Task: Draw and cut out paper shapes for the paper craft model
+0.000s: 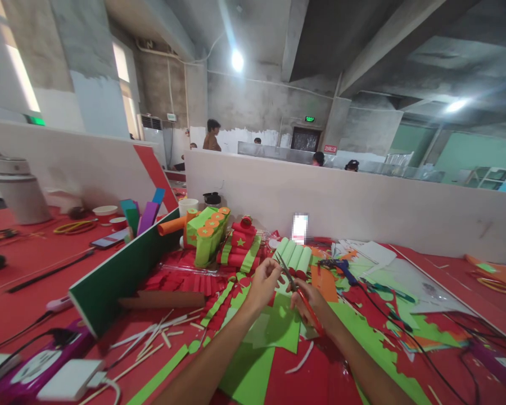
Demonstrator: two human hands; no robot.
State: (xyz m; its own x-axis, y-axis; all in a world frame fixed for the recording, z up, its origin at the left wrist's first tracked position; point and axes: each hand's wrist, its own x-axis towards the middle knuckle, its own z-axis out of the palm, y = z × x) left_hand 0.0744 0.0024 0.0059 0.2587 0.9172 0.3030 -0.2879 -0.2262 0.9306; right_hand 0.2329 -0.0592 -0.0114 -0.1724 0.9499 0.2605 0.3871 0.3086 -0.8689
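My right hand (307, 304) is wrapped round a pair of scissors (314, 316) with orange-red handles. The dark blades point up and to the left, towards the fingers of my left hand (266, 281). Those fingers are pinched together near the blade tips; whatever small piece they hold is too small to make out. Beneath both hands lie light-green sheets (278, 326) on the red table. Just beyond them, pale-green paper rolls (295, 256) lie side by side, close to red rolls (241, 239) with green strips and a star.
Green and orange star-marked tubes (208, 230) stand left of centre, near a dark-green divider board (122, 275). A glue gun (341, 269) with a cable lies right among paper scraps. A purple power strip (37, 365) sits front left. A low white partition (362, 208) runs behind; people are beyond it.
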